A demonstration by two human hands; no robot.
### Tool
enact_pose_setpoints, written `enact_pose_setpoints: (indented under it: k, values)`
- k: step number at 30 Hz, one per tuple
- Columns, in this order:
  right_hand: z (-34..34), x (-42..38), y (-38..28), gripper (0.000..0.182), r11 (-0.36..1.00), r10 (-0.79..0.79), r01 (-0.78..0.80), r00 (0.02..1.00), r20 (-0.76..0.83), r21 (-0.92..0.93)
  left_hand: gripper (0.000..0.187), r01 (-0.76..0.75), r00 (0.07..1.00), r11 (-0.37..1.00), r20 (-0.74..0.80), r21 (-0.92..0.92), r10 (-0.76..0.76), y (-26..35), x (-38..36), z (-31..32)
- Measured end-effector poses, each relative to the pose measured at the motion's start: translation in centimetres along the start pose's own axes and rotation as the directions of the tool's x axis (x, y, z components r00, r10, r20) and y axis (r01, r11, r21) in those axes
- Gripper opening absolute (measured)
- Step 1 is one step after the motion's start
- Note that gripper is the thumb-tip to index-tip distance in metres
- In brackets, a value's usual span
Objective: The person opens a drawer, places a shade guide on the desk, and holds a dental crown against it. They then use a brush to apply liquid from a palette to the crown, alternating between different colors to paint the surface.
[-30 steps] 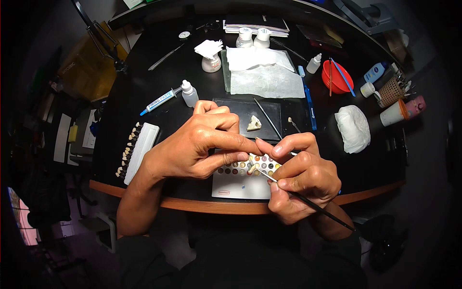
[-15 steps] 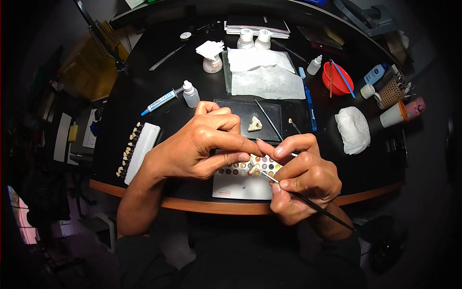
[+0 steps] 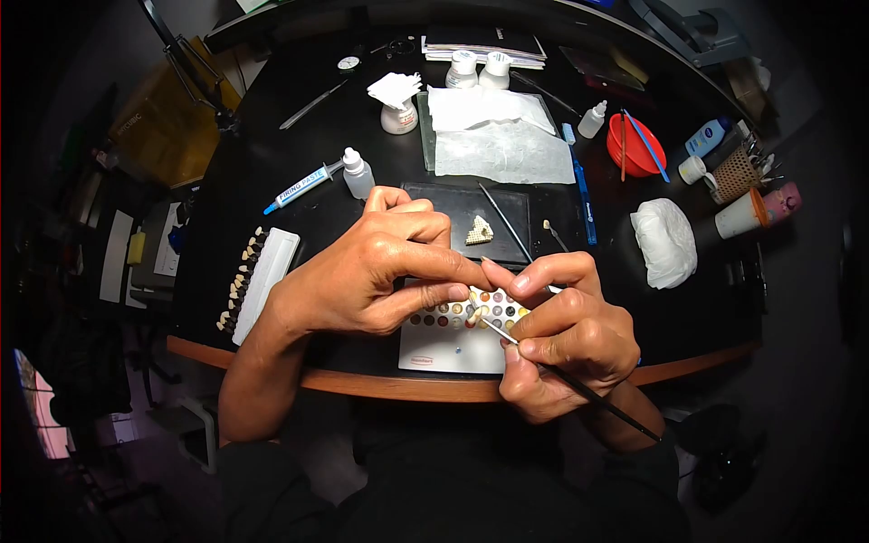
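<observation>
My left hand [image 3: 385,262] is closed in a pinch, thumb against forefinger, on a small cream tooth-shaped piece [image 3: 474,317] that points downward from the fingertips. How the piece is held up there is too small to make out. In my right hand [image 3: 570,339] is a thin brush [image 3: 588,394] with a dark handle, gripped like a pen. Its pale tip reaches to the piece or very close beside it. The two forefingers meet just above. Below both hands lies a white palette [image 3: 453,356] with rows of coloured wells, partly covered by the fingers.
Behind the hands, a dark tray [image 3: 430,204] bears a honeycomb piece [image 3: 479,231] and a tool. Left are a shade guide [image 3: 269,285], a firing paste syringe [image 3: 303,185] and a dropper bottle [image 3: 358,174]. Right are a red bowl [image 3: 644,154] and a wad of tissue [image 3: 663,244].
My right hand and the brush have shifted slightly left, and the tooth-shaped piece appears a little turned. My left hand keeps nearly the same pose.
</observation>
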State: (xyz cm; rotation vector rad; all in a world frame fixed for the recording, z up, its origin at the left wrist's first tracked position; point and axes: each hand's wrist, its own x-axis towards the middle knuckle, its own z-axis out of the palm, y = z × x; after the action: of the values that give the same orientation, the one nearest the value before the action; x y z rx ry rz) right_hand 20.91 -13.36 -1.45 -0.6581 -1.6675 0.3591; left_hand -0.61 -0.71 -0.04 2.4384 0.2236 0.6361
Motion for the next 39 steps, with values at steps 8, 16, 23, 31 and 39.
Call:
enact_pose_setpoints:
  k: [8,16,23,31,39]
  values:
    - [0.28,-0.08,0.01,0.022,1.0,-0.006,0.006,1.0,0.001,-0.005,0.014,0.007,1.0,1.0,-0.017,-0.004,-0.007,0.06,-0.02,0.2]
    - [0.36,-0.33,-0.24,0.022,1.0,-0.004,0.004,1.0,0.02,-0.03,0.013,0.012,1.0,1.0,-0.02,-0.006,-0.012,0.11,-0.07,0.07]
    - [0.22,-0.09,0.01,0.024,1.0,-0.022,0.022,1.0,-0.021,0.01,0.013,0.0,1.0,0.999,-0.008,-0.053,0.0,-0.13,0.02,0.15]
    - [-0.05,-0.06,0.07,0.026,1.0,-0.01,0.01,1.0,-0.01,0.005,0.017,0.015,1.0,0.997,0.01,-0.076,-0.014,-0.1,0.01,0.08]
    - [-0.01,-0.07,0.13,0.026,1.0,-0.015,0.015,1.0,-0.012,0.012,0.017,-0.006,1.0,0.999,0.008,-0.038,0.007,-0.36,-0.03,0.14]
